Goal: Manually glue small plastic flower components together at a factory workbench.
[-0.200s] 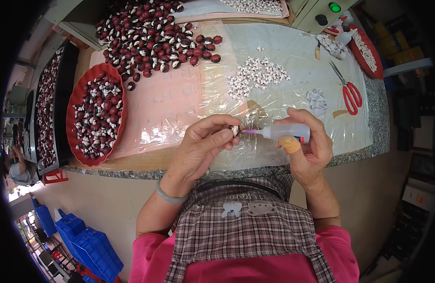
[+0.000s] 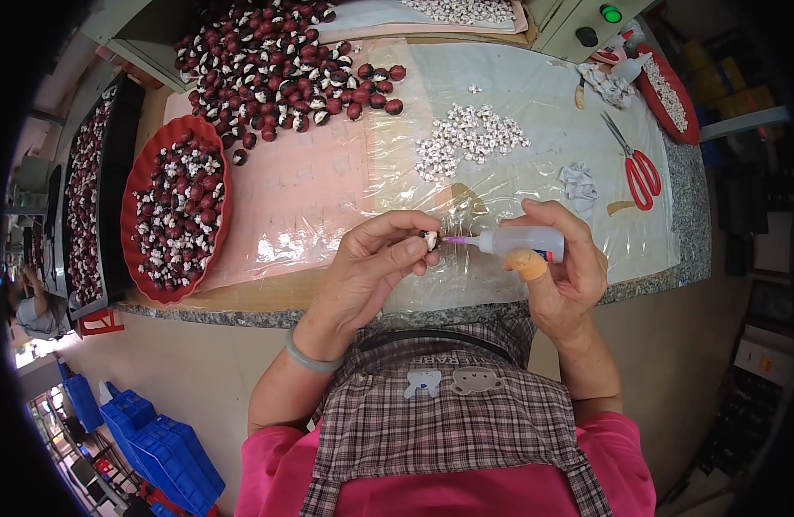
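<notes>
Pinched between the thumb and fingers of my left hand [image 2: 371,258] is a small dark round piece with a white part [image 2: 431,240]. My right hand [image 2: 565,267] is wrapped round a translucent glue bottle [image 2: 526,239], tipped on its side. Its thin purple nozzle [image 2: 459,239] points left, and the tip is at the white part of the round piece; I cannot tell whether it touches. The right thumb wears a tan covering [image 2: 526,263]. Beyond my hands lies a loose pile of small white pieces [image 2: 474,138] on the plastic sheet.
A heap of dark red, black and white round pieces [image 2: 272,69] lies at the far left. Left of me stands a red scalloped tray [image 2: 128,215] of similar pieces. Red-handled scissors [image 2: 643,179], a crumpled tissue [image 2: 578,185] and a red dish [image 2: 691,129] are at right.
The round piece in my left hand has turned or shifted slightly against the nozzle tip. Otherwise both hands and the bottle stay nearly where they were.
</notes>
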The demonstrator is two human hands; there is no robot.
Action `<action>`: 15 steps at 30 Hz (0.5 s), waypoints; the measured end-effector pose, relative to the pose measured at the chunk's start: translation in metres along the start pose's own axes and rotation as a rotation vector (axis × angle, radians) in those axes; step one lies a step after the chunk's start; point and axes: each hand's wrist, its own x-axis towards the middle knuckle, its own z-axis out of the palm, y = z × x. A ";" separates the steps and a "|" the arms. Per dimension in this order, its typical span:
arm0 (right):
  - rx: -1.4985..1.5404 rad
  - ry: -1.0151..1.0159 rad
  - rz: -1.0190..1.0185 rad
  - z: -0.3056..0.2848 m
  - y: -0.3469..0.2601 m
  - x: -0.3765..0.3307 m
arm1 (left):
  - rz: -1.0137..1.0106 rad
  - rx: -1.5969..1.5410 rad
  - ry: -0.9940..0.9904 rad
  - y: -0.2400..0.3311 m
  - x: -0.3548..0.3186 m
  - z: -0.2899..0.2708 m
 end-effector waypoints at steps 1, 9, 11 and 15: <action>-0.022 -0.010 -0.010 0.000 -0.002 0.001 | -0.004 0.001 -0.004 0.000 0.000 0.000; -0.108 -0.033 -0.097 -0.007 0.001 0.003 | -0.001 -0.013 0.013 0.002 0.001 0.004; 0.199 0.054 0.036 -0.010 0.008 0.003 | 0.011 -0.024 0.012 0.002 0.001 0.002; 0.583 0.085 0.256 -0.029 0.021 0.016 | 0.006 -0.055 0.055 0.003 -0.002 -0.001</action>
